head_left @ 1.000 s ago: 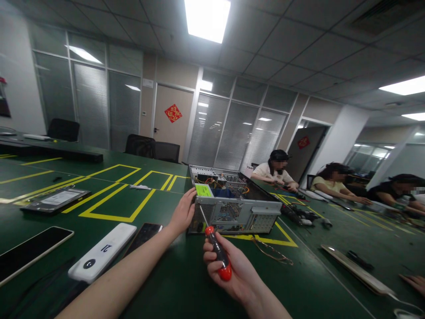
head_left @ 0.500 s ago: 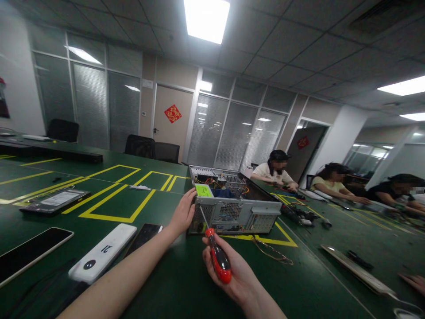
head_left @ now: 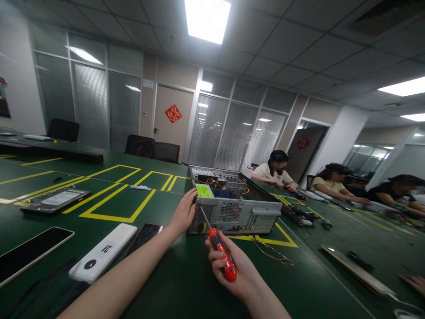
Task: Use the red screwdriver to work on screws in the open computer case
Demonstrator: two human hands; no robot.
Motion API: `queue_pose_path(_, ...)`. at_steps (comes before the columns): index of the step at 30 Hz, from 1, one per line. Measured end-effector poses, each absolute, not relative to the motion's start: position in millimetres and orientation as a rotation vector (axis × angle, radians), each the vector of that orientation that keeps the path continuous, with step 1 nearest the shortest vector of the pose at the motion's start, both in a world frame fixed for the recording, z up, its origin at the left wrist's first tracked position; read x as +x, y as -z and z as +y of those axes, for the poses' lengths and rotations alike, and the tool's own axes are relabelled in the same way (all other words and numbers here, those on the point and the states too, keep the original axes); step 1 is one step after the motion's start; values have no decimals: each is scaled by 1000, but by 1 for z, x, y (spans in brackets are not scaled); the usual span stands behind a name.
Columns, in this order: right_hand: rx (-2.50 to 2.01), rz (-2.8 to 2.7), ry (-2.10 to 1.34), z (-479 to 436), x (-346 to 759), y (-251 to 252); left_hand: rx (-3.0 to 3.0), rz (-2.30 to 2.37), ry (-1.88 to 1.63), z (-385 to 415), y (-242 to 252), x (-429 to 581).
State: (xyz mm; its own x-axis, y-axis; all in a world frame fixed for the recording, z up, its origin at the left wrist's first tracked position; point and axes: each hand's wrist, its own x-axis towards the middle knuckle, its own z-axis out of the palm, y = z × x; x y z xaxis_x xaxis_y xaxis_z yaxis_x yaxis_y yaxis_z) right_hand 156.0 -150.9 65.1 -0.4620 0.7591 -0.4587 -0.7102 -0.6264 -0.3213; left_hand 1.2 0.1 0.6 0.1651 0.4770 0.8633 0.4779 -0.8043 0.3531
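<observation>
An open computer case (head_left: 247, 217) lies on its side on the green table, its grey rear panel facing me. Inside its left rear corner is a power supply (head_left: 205, 191) with a bright green label. My left hand (head_left: 184, 212) grips that corner, fingertips at the label's edge. My right hand (head_left: 229, 263) is closed round the red and black handle of a screwdriver (head_left: 222, 252). The shaft points up and away, its tip at the left of the rear panel. Whether the tip sits in a screw is too small to tell.
On the left lie a hard drive (head_left: 56, 199), a phone (head_left: 31, 254), a white power bank (head_left: 102, 253) and a dark phone (head_left: 142, 241). Thin wire (head_left: 274, 252) and black cables (head_left: 300, 215) lie right of the case. Several people sit working along the right.
My right hand has shifted slightly right and turned, rolling the screwdriver handle; more red shows on it. The shaft's tip stays at the rear panel. My left hand and the case stay put.
</observation>
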Motion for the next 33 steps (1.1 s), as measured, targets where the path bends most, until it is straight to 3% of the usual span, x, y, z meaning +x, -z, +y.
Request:
queue_pose_path(16,-767,-441,-2222,-154,158,-62,-2386,-993,1768,-1,-1,2)
queue_pose_path(27,-766,-160,-2109,-157,158,-63,-2397,-992,1765,0,-1,2)
queue_pose_path(33,-827,-324,-2146,-160,157,-61,-2406,-992,1779,-2,-1,1)
